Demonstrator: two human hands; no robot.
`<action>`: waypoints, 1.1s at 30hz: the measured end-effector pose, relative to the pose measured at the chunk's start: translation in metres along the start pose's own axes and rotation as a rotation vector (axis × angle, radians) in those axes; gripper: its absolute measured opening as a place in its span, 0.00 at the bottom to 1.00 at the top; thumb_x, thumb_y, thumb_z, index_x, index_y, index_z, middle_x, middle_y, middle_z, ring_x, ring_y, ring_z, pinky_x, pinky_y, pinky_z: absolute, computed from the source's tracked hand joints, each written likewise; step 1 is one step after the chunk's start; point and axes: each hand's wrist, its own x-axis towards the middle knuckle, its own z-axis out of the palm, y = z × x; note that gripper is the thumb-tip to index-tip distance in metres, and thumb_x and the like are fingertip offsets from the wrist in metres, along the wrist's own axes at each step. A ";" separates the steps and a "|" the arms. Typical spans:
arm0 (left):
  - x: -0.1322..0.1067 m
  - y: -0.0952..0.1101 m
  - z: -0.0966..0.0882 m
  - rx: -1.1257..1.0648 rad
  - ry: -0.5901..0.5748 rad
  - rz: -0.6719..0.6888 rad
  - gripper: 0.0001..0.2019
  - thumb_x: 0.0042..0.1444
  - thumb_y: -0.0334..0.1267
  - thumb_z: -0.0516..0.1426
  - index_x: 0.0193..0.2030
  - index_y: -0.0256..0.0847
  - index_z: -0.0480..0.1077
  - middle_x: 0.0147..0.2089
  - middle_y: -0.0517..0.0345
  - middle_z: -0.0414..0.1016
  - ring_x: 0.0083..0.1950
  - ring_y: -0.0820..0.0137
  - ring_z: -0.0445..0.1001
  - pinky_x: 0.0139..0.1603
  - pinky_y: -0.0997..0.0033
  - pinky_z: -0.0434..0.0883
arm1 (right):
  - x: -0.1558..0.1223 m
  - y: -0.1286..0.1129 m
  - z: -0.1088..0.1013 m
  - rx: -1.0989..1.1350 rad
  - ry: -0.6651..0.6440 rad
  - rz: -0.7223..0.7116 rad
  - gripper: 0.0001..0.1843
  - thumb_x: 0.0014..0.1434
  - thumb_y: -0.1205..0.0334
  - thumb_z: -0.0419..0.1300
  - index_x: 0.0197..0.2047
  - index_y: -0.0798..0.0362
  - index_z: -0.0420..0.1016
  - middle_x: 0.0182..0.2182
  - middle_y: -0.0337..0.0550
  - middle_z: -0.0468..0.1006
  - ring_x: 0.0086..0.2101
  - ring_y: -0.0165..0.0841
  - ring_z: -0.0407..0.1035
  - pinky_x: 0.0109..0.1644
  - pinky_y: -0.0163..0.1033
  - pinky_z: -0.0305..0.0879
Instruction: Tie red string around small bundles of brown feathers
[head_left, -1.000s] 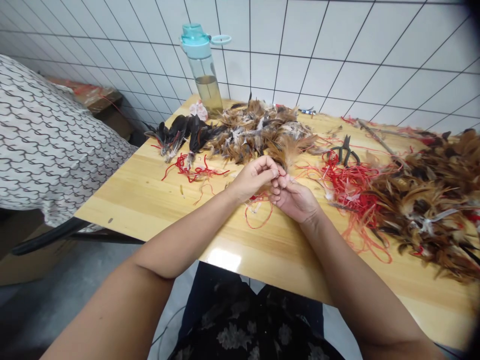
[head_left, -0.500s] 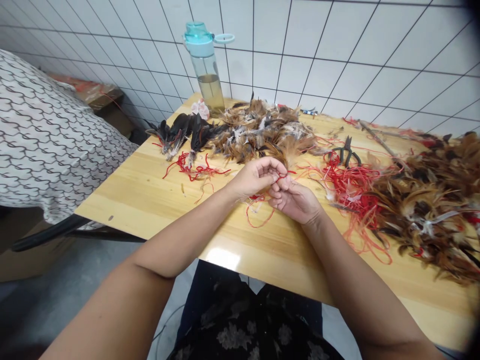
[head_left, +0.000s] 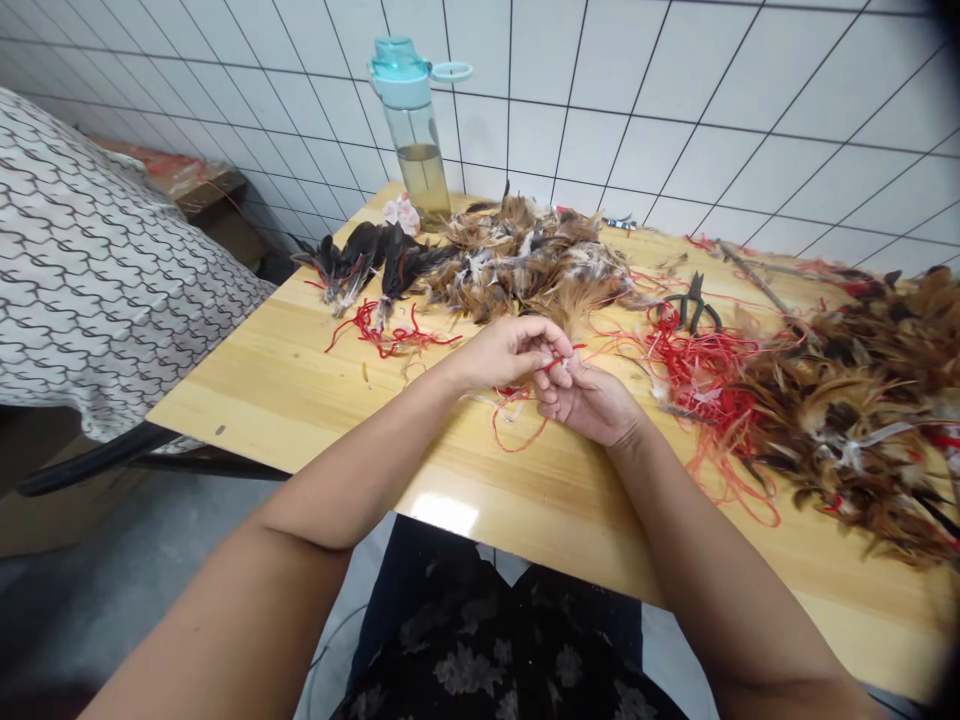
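We pinch a short stretch of red string [head_left: 561,358] between the fingertips of both hands, just above the table [head_left: 300,390]. The left hand [head_left: 506,352] is curled narrow over it from above, and the right hand [head_left: 592,402] is cupped beneath, with its fingers closed against the left's. The taut piece runs roughly side to side from one hand to the other, and its loose end drops into a loop [head_left: 517,428] on the wood just under our wrists. By the look of it we are working the string at the fingertips, whether knotting or untwisting we cannot tell, and this calls for a steady pinch. Beyond the hands lies a brown feather heap [head_left: 525,260], with black scissors [head_left: 694,305] and a red string tangle [head_left: 697,375] to the right. A water bottle [head_left: 416,130] stands well beyond.
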 end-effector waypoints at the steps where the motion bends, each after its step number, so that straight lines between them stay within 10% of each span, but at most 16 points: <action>1: 0.000 0.001 0.000 -0.001 -0.015 -0.012 0.07 0.57 0.33 0.58 0.42 0.33 0.69 0.31 0.53 0.80 0.29 0.72 0.79 0.33 0.72 0.77 | 0.000 0.000 -0.001 -0.022 -0.003 0.003 0.26 0.67 0.47 0.49 0.22 0.54 0.63 0.29 0.40 0.68 0.27 0.26 0.60 0.31 0.32 0.62; 33: -0.004 0.009 -0.002 0.014 -0.162 -0.080 0.10 0.54 0.37 0.63 0.37 0.35 0.67 0.28 0.52 0.79 0.28 0.69 0.80 0.30 0.74 0.75 | 0.002 0.006 -0.010 -0.304 -0.156 -0.095 0.25 0.47 0.40 0.68 0.23 0.55 0.73 0.24 0.38 0.68 0.28 0.27 0.61 0.34 0.34 0.60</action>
